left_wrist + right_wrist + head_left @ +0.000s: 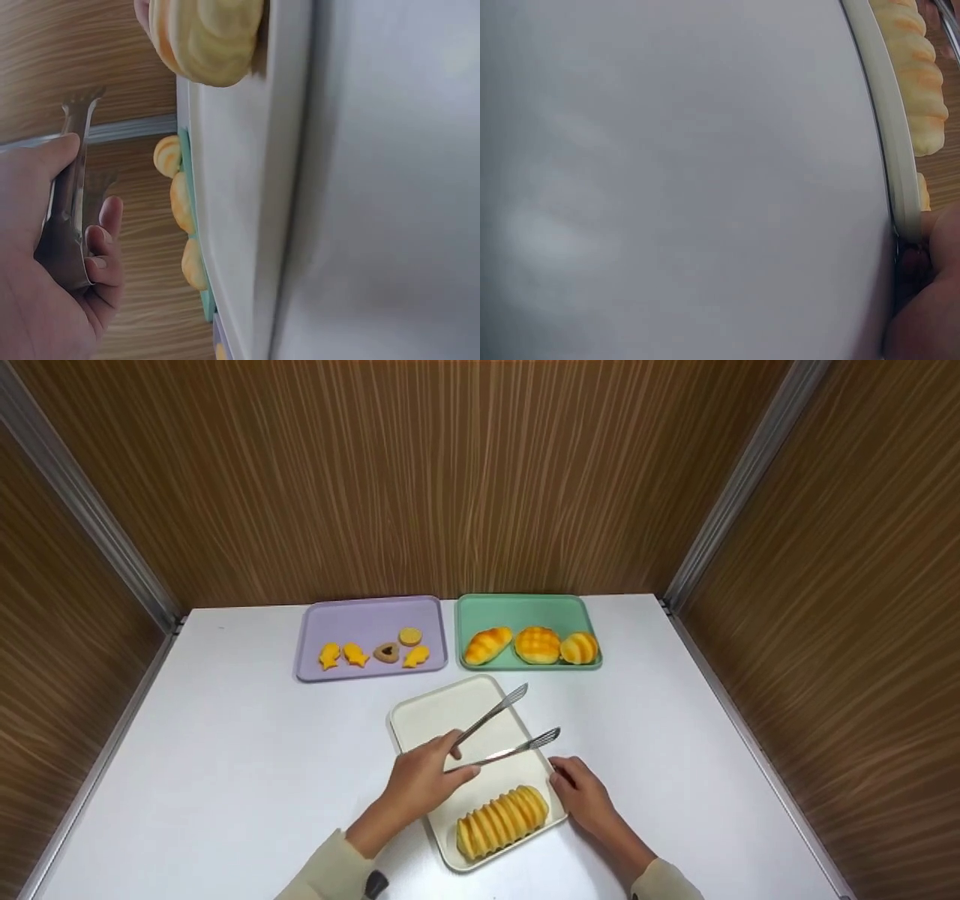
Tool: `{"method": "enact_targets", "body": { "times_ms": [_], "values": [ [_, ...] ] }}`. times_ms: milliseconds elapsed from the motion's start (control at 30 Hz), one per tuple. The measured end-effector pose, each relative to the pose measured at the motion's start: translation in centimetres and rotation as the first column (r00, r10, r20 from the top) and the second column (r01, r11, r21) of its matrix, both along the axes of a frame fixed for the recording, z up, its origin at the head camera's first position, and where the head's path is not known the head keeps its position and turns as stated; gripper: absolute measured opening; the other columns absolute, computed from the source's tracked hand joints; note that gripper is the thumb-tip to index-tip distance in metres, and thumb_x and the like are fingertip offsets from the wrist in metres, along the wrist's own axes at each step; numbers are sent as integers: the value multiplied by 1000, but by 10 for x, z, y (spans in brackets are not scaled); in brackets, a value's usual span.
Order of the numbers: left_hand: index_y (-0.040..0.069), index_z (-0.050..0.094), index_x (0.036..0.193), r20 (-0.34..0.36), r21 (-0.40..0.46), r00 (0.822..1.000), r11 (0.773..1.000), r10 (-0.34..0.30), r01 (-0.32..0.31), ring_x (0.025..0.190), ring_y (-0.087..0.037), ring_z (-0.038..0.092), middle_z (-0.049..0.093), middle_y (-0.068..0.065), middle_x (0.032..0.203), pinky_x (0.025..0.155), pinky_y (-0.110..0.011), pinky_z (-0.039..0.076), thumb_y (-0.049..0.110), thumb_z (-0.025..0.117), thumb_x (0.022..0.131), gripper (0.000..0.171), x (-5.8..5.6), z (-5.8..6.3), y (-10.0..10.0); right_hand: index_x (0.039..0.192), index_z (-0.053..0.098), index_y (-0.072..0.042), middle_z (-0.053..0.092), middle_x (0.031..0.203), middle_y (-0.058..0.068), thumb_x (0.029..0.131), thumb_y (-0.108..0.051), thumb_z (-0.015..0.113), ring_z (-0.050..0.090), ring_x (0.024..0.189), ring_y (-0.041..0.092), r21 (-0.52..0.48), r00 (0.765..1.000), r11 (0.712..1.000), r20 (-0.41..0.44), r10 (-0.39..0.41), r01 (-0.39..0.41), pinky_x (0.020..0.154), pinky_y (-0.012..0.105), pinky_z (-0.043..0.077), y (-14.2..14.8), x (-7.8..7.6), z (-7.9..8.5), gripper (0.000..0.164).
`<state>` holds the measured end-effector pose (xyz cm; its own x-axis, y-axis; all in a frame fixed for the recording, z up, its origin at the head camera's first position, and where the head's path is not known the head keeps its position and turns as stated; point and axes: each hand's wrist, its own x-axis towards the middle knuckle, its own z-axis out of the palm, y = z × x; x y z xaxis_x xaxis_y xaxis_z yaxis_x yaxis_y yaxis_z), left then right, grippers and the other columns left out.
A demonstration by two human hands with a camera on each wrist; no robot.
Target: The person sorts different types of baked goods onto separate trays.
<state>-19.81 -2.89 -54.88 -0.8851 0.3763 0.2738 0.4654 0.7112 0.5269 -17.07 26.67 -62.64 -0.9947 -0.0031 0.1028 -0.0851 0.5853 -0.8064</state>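
Note:
My left hand [427, 776] grips a pair of metal tongs [499, 711] above the cream tray [431, 712], the two arms of the tongs spread apart and pointing to the right. In the left wrist view the tongs [71, 172] lie between the thumb and the curled fingers. A long ridged bread loaf [502, 821] sits on the near end of the cream tray, below the left hand. At the tray's right edge, my right hand [589, 799] pinches the rim, thumb on top and the other fingers partly hidden beneath it, as the right wrist view also shows.
Behind the cream tray, a purple tray [360, 619] bears several small cookies, some fish-shaped. Beside it a green tray [525, 607] holds three bread rolls. Wood-grain panels [420, 480] close off the white table [225, 750] at the back and sides.

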Motion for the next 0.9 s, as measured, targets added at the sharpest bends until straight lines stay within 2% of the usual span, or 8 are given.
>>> {"method": "enact_targets", "body": {
  "times_ms": [100, 267, 467, 600, 733, 900],
  "values": [
    [26, 56, 117, 14, -13, 1000, 1000, 8, -7, 68, -3, 52, 62, 16, 92, 62, -31, 41, 58, 62, 84, 47, 16, -2, -17, 120, 64, -17, 61, 106, -6, 96, -20, 58, 55, 99, 13, 3, 1000, 1000, 5, 5, -5, 87, 28, 44, -1, 0, -1, 25],
    [28, 55, 117, 78, -18, 997, 1000, 2, 0, 58, -2, 43, 63, 17, 92, 57, -27, 36, 60, 61, 84, 46, 39, -7, -37, 119, 65, -16, 61, 105, -5, 96, -19, 59, 55, 97, 13, 10, 1000, 1000, 0, 3, -3, 85, 28, 44, -1, 0, 0, 24],
    [26, 55, 122, 100, -36, 995, 999, -19, 23, 66, 0, 50, 61, 19, 92, 58, -26, 38, 61, 61, 83, 52, 62, -16, -50, 120, 64, -15, 60, 104, -8, 95, -17, 59, 55, 96, 11, 27, 1000, 1000, 16, -5, 5, 85, 29, 45, -1, -2, 0, 25],
    [26, 56, 121, 112, -42, 993, 998, -42, 47, 67, 2, 48, 59, 21, 91, 58, -25, 37, 59, 63, 83, 51, 77, -21, -57, 120, 64, -17, 60, 104, -9, 96, -19, 59, 55, 96, 10, 27, 999, 1000, 44, -12, 10, 86, 29, 44, -2, -2, 0, 25],
    [23, 57, 126, 181, -43, 981, 996, -66, 75, 61, 3, 43, 60, 20, 92, 57, -24, 36, 56, 64, 84, 54, 86, -24, -62, 119, 64, -15, 60, 104, -6, 95, -17, 59, 55, 95, 11, 17, 1000, 1000, 27, -11, 11, 85, 28, 45, -2, -2, 0, 25],
    [20, 57, 127, 264, -56, 963, 996, -58, 75, 58, 3, 40, 60, 20, 92, 55, -23, 34, 54, 67, 82, 57, 91, -27, -69, 120, 64, -15, 61, 105, -4, 96, -19, 59, 56, 96, 12, 13, 1000, 1000, 20, 4, -4, 85, 28, 45, 0, -2, 1, 25]
  ]
}}
